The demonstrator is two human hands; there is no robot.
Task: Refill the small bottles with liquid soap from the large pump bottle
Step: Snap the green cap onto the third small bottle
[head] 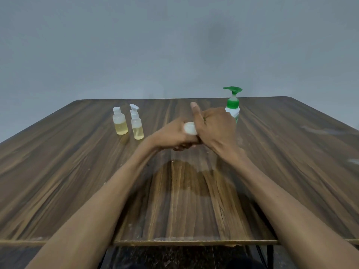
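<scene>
Both hands meeting mid-table, left hand [171,135] wrapped round a small bottle [190,128], right hand [215,125] at its white cap, thumb up; light, probably slippery plastic, best gripped round the body.

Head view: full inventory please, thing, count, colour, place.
small bottles standing: 2, clear with white tops and pale yellow liquid, left-centre of table: a cap bottle and, right of it, a spray-top bottle
white-topped item in the hands: 1, white, mid-table between both hands; body hidden
large pump bottle: 1, white with green pump, far right-centre, partly behind the right hand
table: 1, dark wood grain, fills the lower frame
wall: 1, grey, behind
hands: 2, left hand and right hand both wrapped round the white-topped item
</scene>
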